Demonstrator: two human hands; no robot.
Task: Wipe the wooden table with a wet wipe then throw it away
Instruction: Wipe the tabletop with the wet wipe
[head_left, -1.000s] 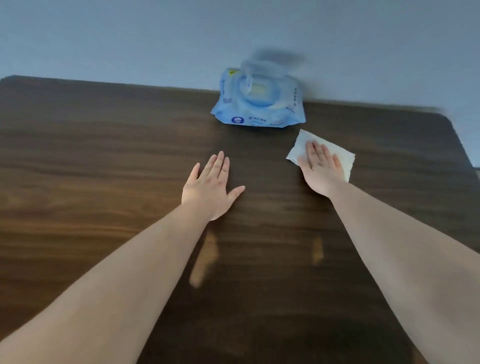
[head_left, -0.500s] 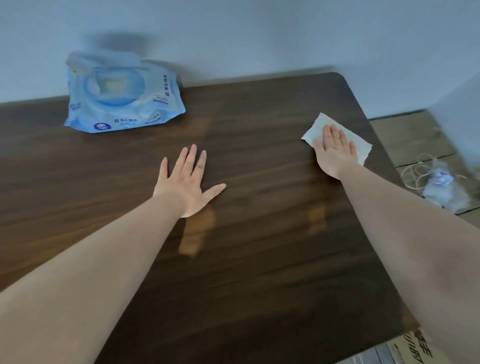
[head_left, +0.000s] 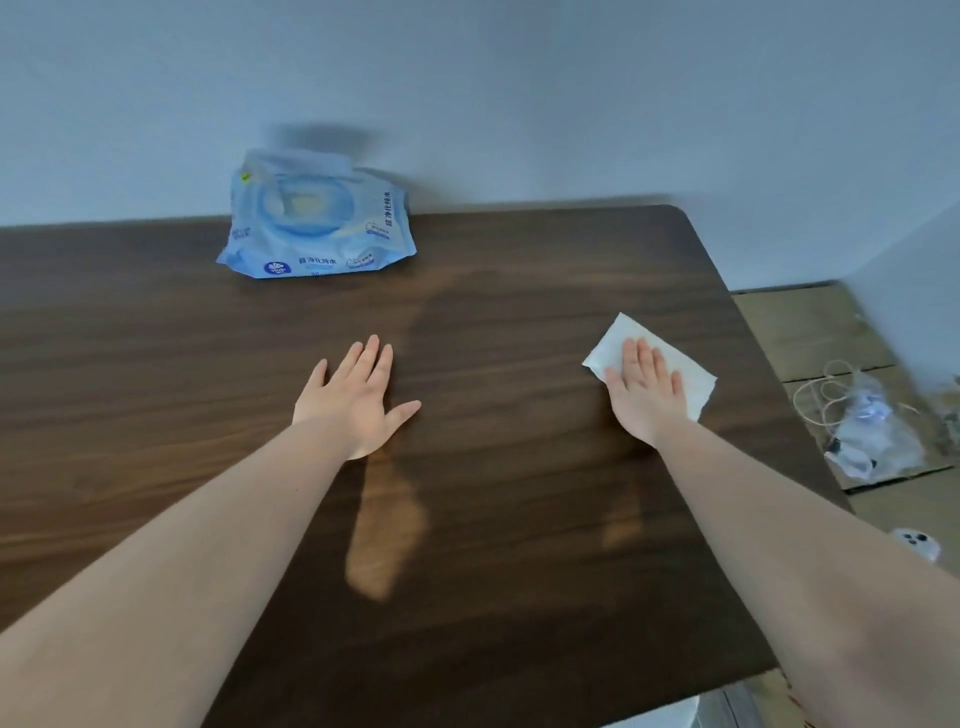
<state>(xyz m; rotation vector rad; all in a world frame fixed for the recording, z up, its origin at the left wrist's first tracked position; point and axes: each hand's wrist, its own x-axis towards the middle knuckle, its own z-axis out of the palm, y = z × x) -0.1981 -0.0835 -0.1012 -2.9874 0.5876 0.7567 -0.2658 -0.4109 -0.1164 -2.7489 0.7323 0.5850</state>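
**Caller:** Dark wood grain fills your view, a wooden table (head_left: 493, 519) pushed up against a plain pale wall (head_left: 519, 93), with its far right corner rounded off.

**Spotter:** And you've got both arms stretched out over it. Your left hand (head_left: 358, 400) lies flat on the bare wood near the middle, fingers together, thumb splayed out, gripping nothing.

**Caller:** Your right hand (head_left: 644, 400) is flat too, palm down, fingers straight, pressing on the wet wipe (head_left: 691, 379). You're not pinching it, just pinning it to the top, over near the right edge of the table.

**Spotter:** White wipe, spread out, corners poking past your fingers on both sides.

**Caller:** A faint darker band runs across the wood beyond your hands, and your forearms show as pale reflections in the surface.

**Spotter:** At the back, touching the wall, sits the blue pack of wipes (head_left: 317, 223). Its lid flap stands raised. Chinese characters run along the front and the right side; I read them as 超净化纯水, though the smaller print is too blurred. A round dark blue logo sits at the front left corner.

**Caller:** Off the right edge, lower down, you can see flattened cardboard (head_left: 810, 332) on the floor, with a clear plastic bag (head_left: 872, 431) and a coiled pale cord (head_left: 815, 400) lying on it
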